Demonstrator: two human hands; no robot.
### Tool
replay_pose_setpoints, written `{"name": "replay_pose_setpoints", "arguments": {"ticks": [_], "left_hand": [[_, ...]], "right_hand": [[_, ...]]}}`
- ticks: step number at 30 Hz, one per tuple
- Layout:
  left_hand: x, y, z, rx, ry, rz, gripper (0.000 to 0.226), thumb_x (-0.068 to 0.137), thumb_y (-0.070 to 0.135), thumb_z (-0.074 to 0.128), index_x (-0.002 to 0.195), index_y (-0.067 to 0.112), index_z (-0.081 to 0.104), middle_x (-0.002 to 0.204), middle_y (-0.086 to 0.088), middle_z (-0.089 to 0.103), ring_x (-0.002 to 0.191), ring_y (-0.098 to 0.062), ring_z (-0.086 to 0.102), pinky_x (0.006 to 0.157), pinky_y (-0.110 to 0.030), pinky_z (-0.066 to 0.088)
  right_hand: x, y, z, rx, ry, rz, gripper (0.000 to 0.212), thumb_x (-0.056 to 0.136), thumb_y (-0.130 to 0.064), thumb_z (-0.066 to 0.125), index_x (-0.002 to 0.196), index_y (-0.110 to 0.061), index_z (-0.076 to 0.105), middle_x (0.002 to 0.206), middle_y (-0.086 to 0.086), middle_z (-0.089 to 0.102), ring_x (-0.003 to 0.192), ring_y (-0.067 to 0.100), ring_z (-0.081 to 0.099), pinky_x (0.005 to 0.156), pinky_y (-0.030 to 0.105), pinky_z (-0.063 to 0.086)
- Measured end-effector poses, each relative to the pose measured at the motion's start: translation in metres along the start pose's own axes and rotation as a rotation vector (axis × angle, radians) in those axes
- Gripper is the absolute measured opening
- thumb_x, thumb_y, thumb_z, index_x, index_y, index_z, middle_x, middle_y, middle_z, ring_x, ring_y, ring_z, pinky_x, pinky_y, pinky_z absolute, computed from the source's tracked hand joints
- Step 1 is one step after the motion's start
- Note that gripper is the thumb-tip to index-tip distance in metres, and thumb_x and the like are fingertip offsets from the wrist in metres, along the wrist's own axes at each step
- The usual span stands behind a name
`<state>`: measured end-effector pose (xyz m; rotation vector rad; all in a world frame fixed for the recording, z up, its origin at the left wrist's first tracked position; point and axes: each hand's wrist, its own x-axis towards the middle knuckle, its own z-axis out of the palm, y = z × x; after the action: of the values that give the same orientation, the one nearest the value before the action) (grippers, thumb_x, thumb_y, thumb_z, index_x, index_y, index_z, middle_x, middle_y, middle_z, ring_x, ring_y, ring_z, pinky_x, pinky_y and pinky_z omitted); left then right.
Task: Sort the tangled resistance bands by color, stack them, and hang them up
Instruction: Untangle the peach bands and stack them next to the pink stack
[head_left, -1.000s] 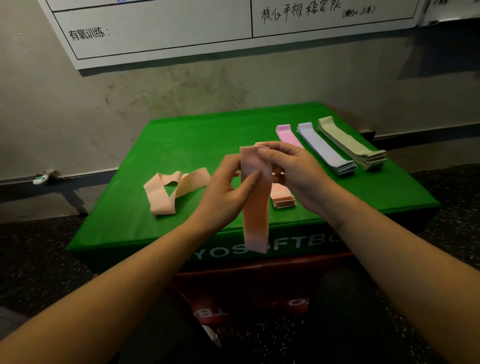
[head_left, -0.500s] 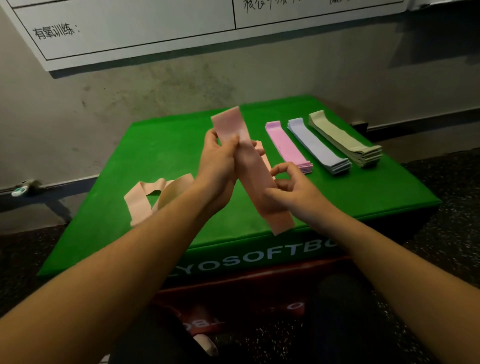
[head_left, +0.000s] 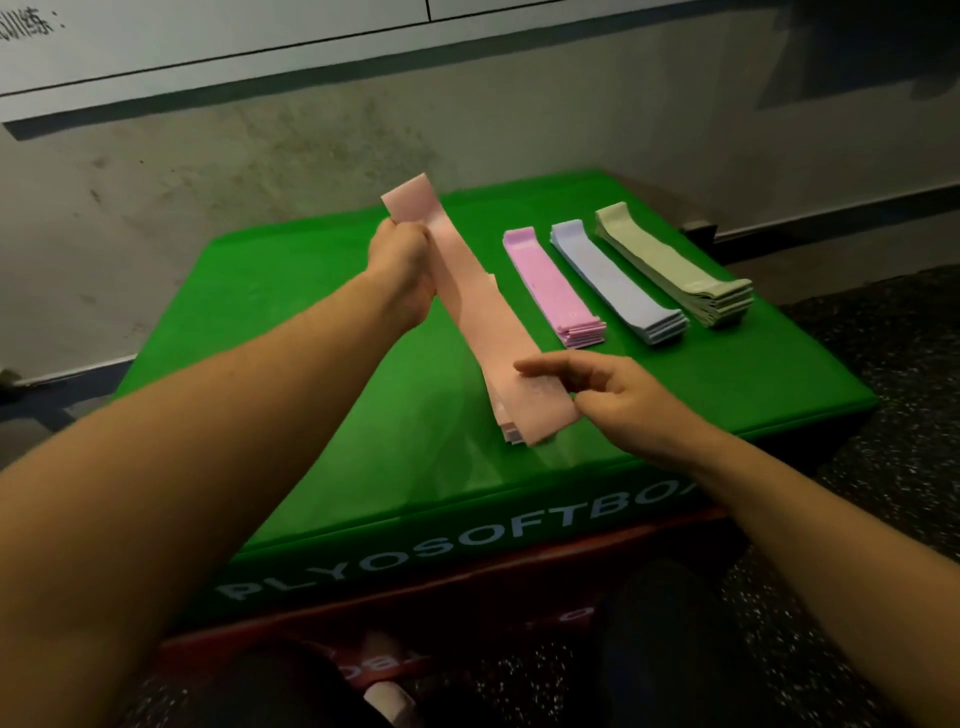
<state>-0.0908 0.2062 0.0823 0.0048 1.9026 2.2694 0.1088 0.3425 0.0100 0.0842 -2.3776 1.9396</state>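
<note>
On the green bench (head_left: 311, 322) I see three neat piles side by side: one pink pile (head_left: 553, 286), one blue pile (head_left: 613, 280) and one green pile (head_left: 670, 262). Each pile has a few bands in it, but I cannot count them one by one. A fourth pile, the peach pile (head_left: 511, 434), peeks out under the band I hold, near the front edge of the bench.

My left hand (head_left: 402, 270) grips the top end of one peach band (head_left: 483, 312), fingers curled tight round it. My right hand (head_left: 608, 395) pinches the low end of it between thumb and fingers. The band runs flat and slanted between my two hands, with its low end just over the peach pile.

So I count four piles and one band in the air. I see no loose band from this view, though my left arm hides part of the bench, so I cannot be sure.

I think the sorting is almost done. This band needs to go down on its pile. Nothing is hung up yet, and I see no hook, so the hanging is all left to do.
</note>
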Motion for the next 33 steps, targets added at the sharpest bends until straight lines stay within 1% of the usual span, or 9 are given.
{"name": "replay_pose_setpoints", "arguments": {"ticks": [4,7,10,16,19,25,27,29,33], "left_hand": [[0.025,-0.012,0.012,0.084,-0.055,-0.011,0.023,0.100,0.002,0.043,0.118,0.011,0.053,0.099,-0.008,0.062,0.087,-0.021,0.060,0.069,-0.035,0.052],[0.046,-0.026,0.020,0.148,-0.082,-0.012,0.022,0.099,0.002,0.051,0.118,0.013,0.054,0.102,-0.005,0.063,0.089,-0.018,0.062,0.066,-0.032,0.052],[0.066,-0.039,0.026,0.229,-0.067,0.009,0.021,0.095,0.003,0.059,0.113,0.013,0.056,0.098,-0.002,0.064,0.084,-0.014,0.063,0.060,-0.028,0.051],[0.102,-0.072,0.026,0.441,-0.053,0.056,0.018,0.091,0.005,0.065,0.103,0.016,0.057,0.104,-0.005,0.065,0.087,-0.017,0.059,0.065,-0.025,0.050],[0.115,-0.089,0.024,0.569,-0.034,0.101,0.016,0.091,0.008,0.067,0.103,0.017,0.059,0.104,-0.003,0.063,0.093,-0.015,0.057,0.074,-0.023,0.045],[0.134,-0.116,0.015,0.846,-0.028,0.120,0.018,0.088,0.023,0.072,0.100,0.023,0.059,0.116,-0.005,0.063,0.100,-0.022,0.062,0.095,-0.037,0.053],[0.135,-0.115,0.013,0.896,0.012,0.168,0.034,0.086,0.026,0.075,0.114,0.021,0.057,0.132,-0.007,0.048,0.103,-0.021,0.057,0.103,-0.035,0.046],[0.132,-0.110,0.010,0.884,0.051,0.203,0.044,0.087,0.026,0.074,0.125,0.018,0.053,0.136,-0.007,0.038,0.101,-0.021,0.053,0.101,-0.029,0.043],[0.118,-0.093,-0.007,0.831,0.030,0.298,0.036,0.091,0.023,0.069,0.123,0.015,0.055,0.132,-0.007,0.040,0.099,-0.017,0.052,0.095,-0.031,0.049]], "right_hand": [[0.014,0.017,-0.006,-0.191,-0.008,-0.114,0.052,0.089,0.010,0.059,0.109,-0.037,0.068,0.114,-0.001,0.071,0.100,0.031,0.067,0.088,0.043,0.057],[0.029,0.029,-0.007,-0.398,0.085,-0.285,0.017,0.086,-0.021,0.075,0.100,-0.032,0.074,0.098,-0.011,0.064,0.091,0.023,0.060,0.081,0.037,0.053],[0.044,0.038,-0.011,-0.655,0.160,-0.452,0.022,0.084,-0.044,0.069,0.093,-0.026,0.079,0.099,-0.012,0.049,0.096,0.015,0.045,0.085,0.031,0.040],[0.064,0.055,-0.017,-0.729,-0.008,-0.501,0.012,0.084,-0.029,0.068,0.093,-0.027,0.075,0.094,-0.017,0.070,0.086,0.018,0.055,0.078,0.044,0.046],[0.064,0.067,-0.020,-0.745,-0.051,-0.457,0.015,0.084,-0.024,0.063,0.093,-0.027,0.075,0.095,-0.016,0.071,0.086,0.012,0.053,0.079,0.043,0.044],[0.063,0.072,-0.024,-0.755,-0.143,-0.417,0.029,0.083,-0.030,0.051,0.092,-0.028,0.078,0.103,-0.016,0.071,0.089,0.004,0.046,0.084,0.037,0.040],[0.066,0.069,-0.024,-0.718,-0.115,-0.424,0.026,0.086,-0.031,0.053,0.094,-0.027,0.078,0.102,-0.016,0.071,0.090,0.007,0.049,0.084,0.040,0.041],[0.069,0.064,-0.022,-0.677,-0.057,-0.435,0.021,0.088,-0.029,0.057,0.097,-0.027,0.076,0.099,-0.017,0.071,0.091,0.012,0.054,0.083,0.043,0.042],[0.083,0.045,-0.007,-0.663,0.009,-0.444,0.019,0.088,-0.027,0.060,0.098,-0.025,0.076,0.090,-0.026,0.063,0.083,0.008,0.054,0.080,0.029,0.042]]}}
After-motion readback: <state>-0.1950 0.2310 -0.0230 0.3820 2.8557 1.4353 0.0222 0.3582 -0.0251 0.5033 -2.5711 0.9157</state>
